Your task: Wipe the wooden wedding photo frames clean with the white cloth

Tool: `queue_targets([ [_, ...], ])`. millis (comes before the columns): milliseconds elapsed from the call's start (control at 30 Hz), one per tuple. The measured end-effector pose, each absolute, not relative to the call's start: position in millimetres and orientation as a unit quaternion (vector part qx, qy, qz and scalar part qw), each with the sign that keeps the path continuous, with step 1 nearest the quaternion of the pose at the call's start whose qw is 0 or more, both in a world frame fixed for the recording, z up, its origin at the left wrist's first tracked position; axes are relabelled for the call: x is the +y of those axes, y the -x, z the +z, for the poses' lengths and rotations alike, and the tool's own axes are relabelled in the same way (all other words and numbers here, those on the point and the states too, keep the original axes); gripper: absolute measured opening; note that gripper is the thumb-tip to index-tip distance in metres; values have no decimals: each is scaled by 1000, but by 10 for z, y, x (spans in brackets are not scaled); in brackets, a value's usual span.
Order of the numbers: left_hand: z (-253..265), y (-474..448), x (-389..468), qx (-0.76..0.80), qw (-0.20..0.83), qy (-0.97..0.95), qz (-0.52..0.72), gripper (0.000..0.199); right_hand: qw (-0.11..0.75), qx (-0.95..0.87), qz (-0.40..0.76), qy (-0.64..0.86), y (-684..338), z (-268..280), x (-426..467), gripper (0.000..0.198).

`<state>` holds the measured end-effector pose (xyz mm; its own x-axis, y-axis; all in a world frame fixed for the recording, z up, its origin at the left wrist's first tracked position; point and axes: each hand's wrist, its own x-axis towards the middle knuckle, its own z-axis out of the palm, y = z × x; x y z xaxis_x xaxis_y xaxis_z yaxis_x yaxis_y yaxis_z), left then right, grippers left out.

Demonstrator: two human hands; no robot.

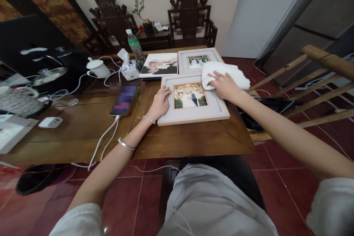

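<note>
A picture frame (190,115) with a pale mat and a light wood border lies face up near the table's front edge. Behind its glass is a photo (190,96) of a couple in wedding clothes. My left hand (160,101) grips the frame's left side, with the fingers over the rim. On the upper right corner, my right hand (223,84) presses a folded white towel (232,75) against the frame, fingers closed on the cloth. The towel hides that corner and overhangs the right side. A second similar frame (182,61) lies just behind, partly covered by the towel.
Left of the rear frame lies a photo panel (168,59). A tissue box (130,70), a green-labelled bottle (135,48), a lidded white cup (99,68) and a phone (125,100) on a white cable (103,136) are on the wooden table (177,142). A wooden chair (293,62) stands right.
</note>
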<state>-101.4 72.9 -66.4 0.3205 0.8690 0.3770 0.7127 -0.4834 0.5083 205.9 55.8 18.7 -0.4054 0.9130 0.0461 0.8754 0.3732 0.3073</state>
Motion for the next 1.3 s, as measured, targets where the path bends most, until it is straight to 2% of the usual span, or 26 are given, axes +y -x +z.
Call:
queue_targets([
  [200, -719, 997, 747, 491, 119, -797, 332, 45, 104, 861, 126, -483, -2082, 316, -168, 44],
  [367, -703, 983, 750, 479, 106, -810, 321, 45, 110, 875, 32, -470, -2079, 539, -588, 50],
  [433, -678, 975, 737, 473, 102, -817, 315, 44, 100, 867, 28, -488, -1987, 597, -511, 50],
  [633, -615, 956, 704, 467, 102, -818, 320, 47, -4, 880, 142, -454, -1294, 489, 289, 51],
  [867, -563, 944, 685, 465, 88, -820, 322, 47, 19, 889, 128, -440, -590, 276, 938, 46],
  [1133, -611, 961, 699, 477, 118, -810, 320, 52, 58, 872, 133, -468, -1030, 194, 985, 46],
  [1300, -619, 973, 698, 479, 113, -812, 313, 55, 80, 833, 189, -514, -1710, 205, 1032, 48],
])
